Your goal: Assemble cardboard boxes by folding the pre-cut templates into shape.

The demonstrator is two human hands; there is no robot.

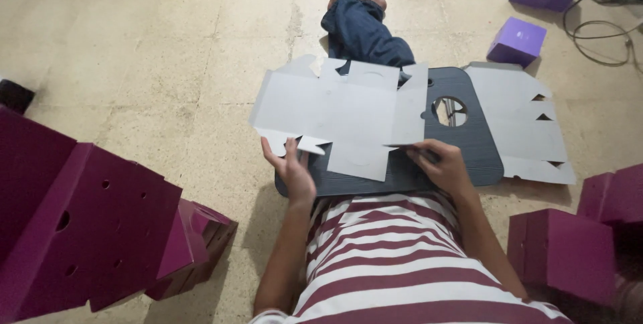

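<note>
Floor — cardboard blank [335,113] between hands' grip

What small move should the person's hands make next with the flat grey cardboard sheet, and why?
Probably fold up a side panel of the flat grey box blank. It lies unfolded on the dark board; the left hand and right hand already grip its near edge, and finished purple boxes lie nearby.
</note>
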